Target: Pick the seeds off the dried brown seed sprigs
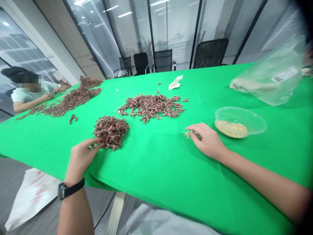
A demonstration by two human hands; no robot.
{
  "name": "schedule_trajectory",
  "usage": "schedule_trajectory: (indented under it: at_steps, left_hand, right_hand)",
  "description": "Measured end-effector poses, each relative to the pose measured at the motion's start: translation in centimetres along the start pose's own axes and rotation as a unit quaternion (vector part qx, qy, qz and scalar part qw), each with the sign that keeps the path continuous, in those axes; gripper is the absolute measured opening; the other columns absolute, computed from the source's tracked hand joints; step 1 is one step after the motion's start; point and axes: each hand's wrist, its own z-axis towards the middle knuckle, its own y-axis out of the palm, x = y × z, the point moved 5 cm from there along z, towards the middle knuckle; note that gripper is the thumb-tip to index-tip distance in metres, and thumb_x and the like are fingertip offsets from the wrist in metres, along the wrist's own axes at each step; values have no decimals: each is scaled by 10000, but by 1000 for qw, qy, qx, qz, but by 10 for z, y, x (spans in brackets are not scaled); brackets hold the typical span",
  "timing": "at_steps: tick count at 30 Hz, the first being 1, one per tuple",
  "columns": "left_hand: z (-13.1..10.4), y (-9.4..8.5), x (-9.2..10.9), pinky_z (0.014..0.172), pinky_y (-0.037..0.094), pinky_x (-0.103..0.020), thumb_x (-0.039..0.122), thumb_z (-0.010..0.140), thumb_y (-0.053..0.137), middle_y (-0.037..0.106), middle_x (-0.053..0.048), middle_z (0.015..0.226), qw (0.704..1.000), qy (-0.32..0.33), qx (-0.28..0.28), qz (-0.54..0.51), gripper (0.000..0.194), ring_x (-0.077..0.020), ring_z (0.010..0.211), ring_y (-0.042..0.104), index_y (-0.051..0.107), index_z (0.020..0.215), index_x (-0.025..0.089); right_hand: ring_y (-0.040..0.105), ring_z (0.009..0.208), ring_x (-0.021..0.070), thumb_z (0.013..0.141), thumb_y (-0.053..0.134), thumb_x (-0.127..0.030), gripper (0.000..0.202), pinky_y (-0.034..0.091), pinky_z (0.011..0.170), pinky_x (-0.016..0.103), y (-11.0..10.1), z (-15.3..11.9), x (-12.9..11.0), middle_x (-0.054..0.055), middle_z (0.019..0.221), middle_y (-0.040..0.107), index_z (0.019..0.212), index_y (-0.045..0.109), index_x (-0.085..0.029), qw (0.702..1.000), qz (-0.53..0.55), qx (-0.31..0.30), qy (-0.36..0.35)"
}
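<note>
My left hand (84, 155), with a dark watch on its wrist, reaches the near left edge of a heaped pile of reddish-brown, twisted dried pieces (112, 130). Its thumb and fingertips are pinched together there; what lies between them is hidden against the pile. On the right, my right hand (206, 138) rests low over the green cloth. Its thumb and fingers close around a small clump of greenish-brown and pale yellow bits (197, 134). Just beyond that hand stands a clear round plastic bowl (254, 125) with pale yellow flakes (231, 129) in its bottom.
A wider, flatter spread of similar pieces (151, 107) lies mid-table, with a crumpled white paper (175, 82) behind it. A clear plastic bag (274, 81) stands back right. At far left, another person (31, 91) sits by more piles (73, 98). Chairs (163, 61) line the back.
</note>
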Motion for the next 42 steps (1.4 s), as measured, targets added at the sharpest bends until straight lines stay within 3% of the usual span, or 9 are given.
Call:
schedule_trajectory:
  at_steps: [9,18,36,42]
  left_hand:
    - [-3,-4,12,668,465,-261,513,865,578,750,-38,932,999,44,24,15,375,-154,642,604,778,996,224]
    - [-2,-2,12,668,461,-262,491,871,592,729,-28,853,998,64,20,12,351,-152,644,603,771,978,208]
    - [-2,-3,-1,644,465,-263,529,841,595,739,-23,826,1000,6,-7,16,386,-167,646,628,769,1029,240]
    - [-7,-23,15,589,444,-270,508,837,564,706,-14,684,999,-15,20,36,361,-167,572,622,774,891,220]
  right_hand:
    - [648,962,267,930,501,-194,243,522,896,463,0,0,-1,89,1043,728,1089,685,-205,1000,-2,1,1]
    - [648,963,267,928,507,-185,235,527,890,464,-1,2,-3,93,1034,732,1084,682,-191,1000,-4,1,-4]
    - [642,978,264,923,508,-173,245,522,902,458,1,0,0,87,1047,727,1098,678,-200,1000,-2,-1,-2]
    - [652,974,269,919,505,-178,246,522,907,474,0,1,-1,89,1037,734,1083,686,-204,1000,-1,2,1]
